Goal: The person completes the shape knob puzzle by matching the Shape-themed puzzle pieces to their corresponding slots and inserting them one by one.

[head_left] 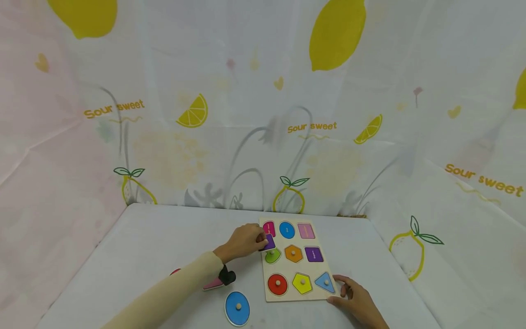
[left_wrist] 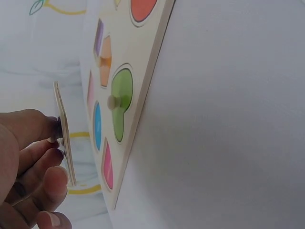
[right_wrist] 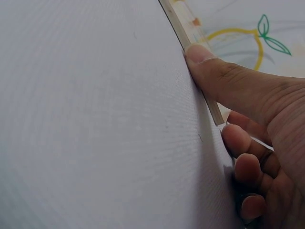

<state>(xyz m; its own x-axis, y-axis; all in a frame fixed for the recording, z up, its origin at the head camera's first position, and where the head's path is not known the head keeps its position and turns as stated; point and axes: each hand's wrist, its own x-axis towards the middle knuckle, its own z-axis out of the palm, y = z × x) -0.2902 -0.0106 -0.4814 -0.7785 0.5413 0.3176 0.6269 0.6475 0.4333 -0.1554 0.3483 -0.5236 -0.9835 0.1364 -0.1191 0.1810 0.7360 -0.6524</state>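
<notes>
1. Left grip (head_left: 242, 240): fingertips pinched the purple piece (head_left: 269, 243), raised over the left side of the puzzle board (head_left: 283, 266).
2. Right grip (head_left: 356, 301): thumb and fingers clasped the board's near right corner.
3. Puzzle board: lay flat, its far end close to the bench's (head_left: 164, 237) far edge; five knobbed pieces sat in it.
4. Blue piece (head_left: 237, 315) and pink piece (head_left: 213, 285): lay nearer the bench's left edge, the pink one partly hidden.

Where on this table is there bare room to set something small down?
The white table looks bare right of the puzzle board, beyond the right hand, and left of the board, between the left hand and the back cloth. It's crowded around the left sleeve: a blue disc, pink piece and partly hidden red piece.
</notes>
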